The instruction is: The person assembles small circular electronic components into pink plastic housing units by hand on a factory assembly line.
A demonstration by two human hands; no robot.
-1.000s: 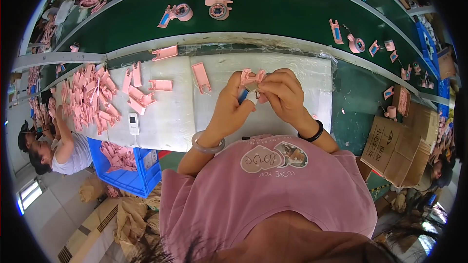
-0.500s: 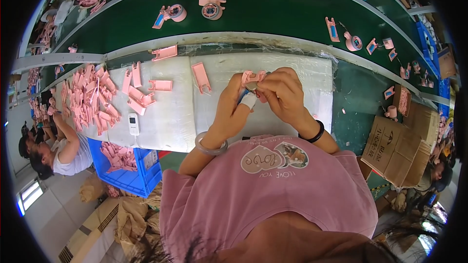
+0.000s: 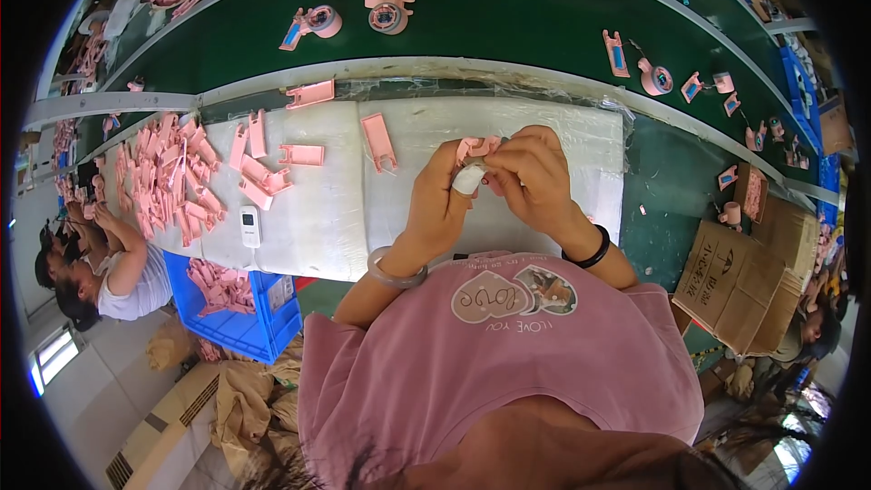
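Both my hands meet over the white padded mat (image 3: 408, 209), fingers closed around one pink plastic part (image 3: 475, 147). My left hand (image 3: 437, 189) grips it from the left, its white-wrapped thumb pressed against the near side. From the right, my right hand (image 3: 537, 172) pinches the same piece with thumb and forefinger. Fingers cover much of the part, so its lower portion is hidden. A single pink housing (image 3: 378, 142) lies on the mat just left of my hands. Farther left are several loose pink housings (image 3: 259, 177) and a large heap of them (image 3: 165, 172).
A small white device (image 3: 250, 226) lies near the mat's front edge. Below it stands a blue bin (image 3: 263, 327) holding pink parts. Across the back runs a green conveyor (image 3: 490, 23) carrying pink assemblies (image 3: 388, 16). Cardboard boxes (image 3: 733, 277) stand at right; a co-worker (image 3: 127, 272) sits at left.
My left thumb has shifted up over the pink part, and the blue piece visible beside it before is now covered. Both hands stay in nearly the same place.
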